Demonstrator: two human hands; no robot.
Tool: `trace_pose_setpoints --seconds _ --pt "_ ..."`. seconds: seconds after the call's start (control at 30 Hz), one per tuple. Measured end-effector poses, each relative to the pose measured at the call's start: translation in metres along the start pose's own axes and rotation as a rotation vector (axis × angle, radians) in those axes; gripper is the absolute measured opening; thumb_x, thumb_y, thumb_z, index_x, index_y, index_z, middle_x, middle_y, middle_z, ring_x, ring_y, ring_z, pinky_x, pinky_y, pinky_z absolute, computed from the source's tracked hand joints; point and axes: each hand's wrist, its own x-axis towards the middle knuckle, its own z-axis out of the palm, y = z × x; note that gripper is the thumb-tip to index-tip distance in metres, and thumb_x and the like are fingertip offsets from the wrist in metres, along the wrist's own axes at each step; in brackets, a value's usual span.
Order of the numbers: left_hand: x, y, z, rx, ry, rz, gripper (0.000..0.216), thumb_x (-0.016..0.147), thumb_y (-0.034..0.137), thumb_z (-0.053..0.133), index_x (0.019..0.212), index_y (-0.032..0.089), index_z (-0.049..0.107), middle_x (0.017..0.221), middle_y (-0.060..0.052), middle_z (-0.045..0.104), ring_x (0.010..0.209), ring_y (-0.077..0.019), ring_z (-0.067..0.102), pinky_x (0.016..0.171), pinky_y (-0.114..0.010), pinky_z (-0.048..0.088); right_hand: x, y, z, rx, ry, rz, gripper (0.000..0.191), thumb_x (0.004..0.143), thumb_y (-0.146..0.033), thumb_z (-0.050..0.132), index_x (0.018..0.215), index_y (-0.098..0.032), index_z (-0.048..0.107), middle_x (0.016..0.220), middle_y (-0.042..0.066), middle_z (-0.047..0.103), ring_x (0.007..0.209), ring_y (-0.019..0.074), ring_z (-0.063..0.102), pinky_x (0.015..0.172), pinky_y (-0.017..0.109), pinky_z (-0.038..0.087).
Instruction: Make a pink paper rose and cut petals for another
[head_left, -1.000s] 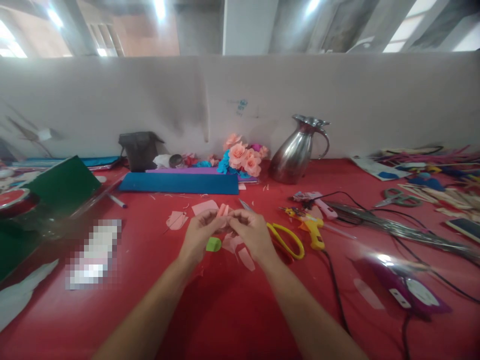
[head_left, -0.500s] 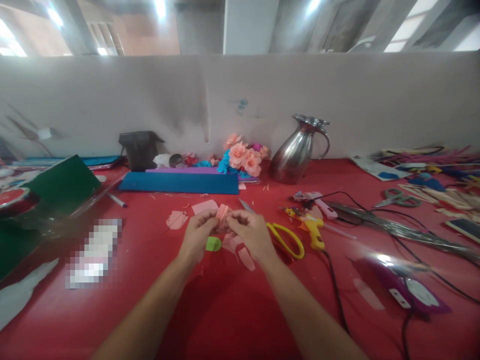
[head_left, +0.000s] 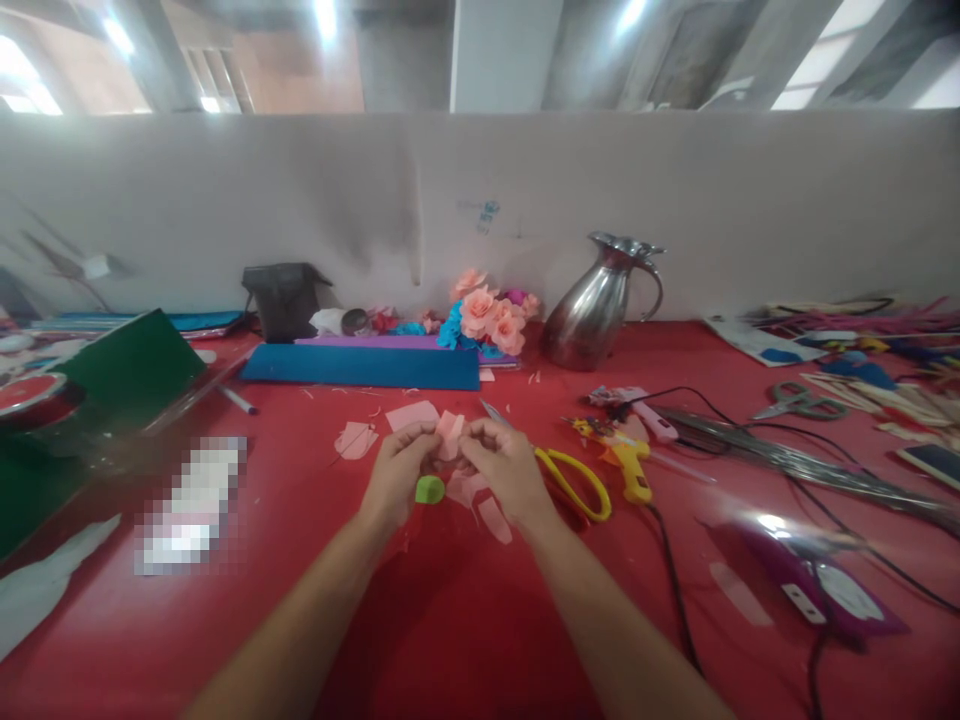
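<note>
Between my two hands is a small piece of peach crepe paper [head_left: 450, 432], held up just above the red table. My left hand [head_left: 401, 465] pinches its left side, while the fingers of my right hand [head_left: 501, 462] close on its right side. Below the hands lie a green paper shape [head_left: 430, 489] and a loose peach petal [head_left: 495, 520]. More cut peach paper [head_left: 355, 440] rests left of my left hand. Yellow-handled scissors [head_left: 576, 485] lie beside my right hand, their blades partly hidden behind it.
To the right are a yellow glue gun [head_left: 636, 475] with a black cord, a pink glue gun [head_left: 651, 412] and a purple power strip [head_left: 840, 590]. Peach paper flowers [head_left: 491, 318], a steel jug [head_left: 592, 310] and a blue paper roll [head_left: 360, 367] stand along the wall.
The peach paper piece between my fingers looks flatter and wider than before, where it was bunched. Both hands stay in nearly the same place.
</note>
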Motion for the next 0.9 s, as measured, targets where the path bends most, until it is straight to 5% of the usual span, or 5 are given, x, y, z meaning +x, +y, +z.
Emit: trace_pose_setpoints --seconds 0.2,0.57,0.73,0.9 --pt "-0.002 0.0 0.002 0.044 -0.081 0.07 0.02 0.074 0.031 0.059 0.067 0.013 0.066 0.066 -0.003 0.064 0.065 -0.0148 0.059 0.074 -0.032 0.05 0.002 0.001 0.0 0.069 0.003 0.001 0.012 0.072 -0.029 0.056 0.065 -0.019 0.057 0.06 -0.001 0.062 0.056 0.0129 0.058 0.056 0.025 0.047" --pt "-0.014 -0.005 0.008 0.431 -0.127 0.237 0.04 0.077 0.017 0.05 0.114 0.02 0.066 0.096 -0.003 0.071 0.087 -0.0196 0.063 0.086 -0.034 0.048 0.009 0.016 -0.003 0.015 0.036 -0.053 0.01 0.07 -0.028 0.06 0.068 -0.017 0.061 0.068 0.001 0.064 0.065 0.0161 0.06 0.064 0.028 0.048" --pt "-0.01 -0.004 0.008 0.295 -0.165 0.219 0.03 0.079 0.022 0.055 0.104 0.018 0.07 0.092 -0.004 0.07 0.086 -0.019 0.062 0.084 -0.033 0.048 0.008 0.013 -0.003 0.055 0.015 -0.033 0.011 0.07 -0.027 0.059 0.068 -0.016 0.062 0.065 0.001 0.064 0.061 0.0155 0.06 0.063 0.029 0.049" --pt "-0.006 -0.005 0.007 0.096 -0.121 0.123 0.017 0.076 0.031 0.062 0.073 0.015 0.068 0.072 -0.002 0.065 0.07 -0.0144 0.061 0.076 -0.03 0.049 0.006 0.008 -0.003 0.075 -0.029 -0.002 0.011 0.069 -0.026 0.058 0.062 -0.018 0.06 0.06 -0.001 0.063 0.059 0.0148 0.061 0.061 0.027 0.049"
